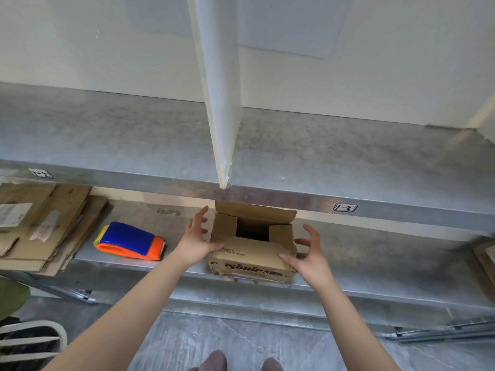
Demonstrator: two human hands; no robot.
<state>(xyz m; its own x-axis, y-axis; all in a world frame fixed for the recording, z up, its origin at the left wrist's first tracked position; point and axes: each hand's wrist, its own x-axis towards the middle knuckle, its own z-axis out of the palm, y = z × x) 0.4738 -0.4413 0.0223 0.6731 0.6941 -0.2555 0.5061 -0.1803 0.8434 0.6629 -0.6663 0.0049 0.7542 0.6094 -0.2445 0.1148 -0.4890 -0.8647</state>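
Two steel shelves here, and on the lower shelf [375, 253], right at its front edge, sits the one cardboard box [253, 257]. It's small, brown and corrugated, with black lettering across the near flap and front face. The top is open: the far flap stands up, the two side flaps tip inward, and there's a dark gap in the middle.

Counting down by size: one white divider panel [222, 103] upright on the upper shelf [107, 135], one heap of flattened cardboard [40, 226] far left, one blue-and-orange tape dispenser [130, 241] just left of the box, and two little handwritten labels [345, 207] on the shelf lip.

Both arms reach in bare. The left hand [194, 236] lies flat along the box's left side, fingers straight, thumb on the near flap. The right hand [308, 257] is spread wide, thumb touching the near right corner, fingers loosely curved just clear of the box's right wall.
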